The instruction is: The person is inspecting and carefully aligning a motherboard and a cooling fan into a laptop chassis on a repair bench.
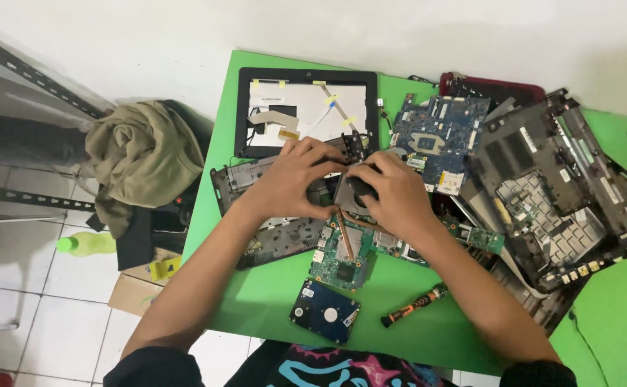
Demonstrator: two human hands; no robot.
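Two hands: we see both of them closed around one small grey metal cooling fan with a round dark hub (356, 192), held just above the middle of the green table (270, 301).
Left hand (292, 179): its fingers curl over the fan's left edge, gripping it from the top.
Right hand (396, 195): it clasps the fan's right side, thumb near the dark hub.
Under the fan: a green circuit board with a copper heat pipe running across it (345, 251) lies flat, partly covered by our wrists.
Left of it: a grey plastic laptop base shell (270, 229) holds nothing that we can make out beyond its own ribs and cut-outs.
Behind: a black-framed laptop screen back with a silver panel and yellow tape strips (306, 111).
Right rear: a blue circuit board with a square socket (439, 136).
Far right: a stacked black laptop chassis (564, 186), a keyboard underside lying in its open frame.
Near edge: a blue-topped hard drive (325, 310) and, well apart from it, an orange-and-black screwdriver handle (415, 304).
Off the table, left: an olive cloth bundle (145, 154) and a green bottle (88, 244) on the tiled floor.
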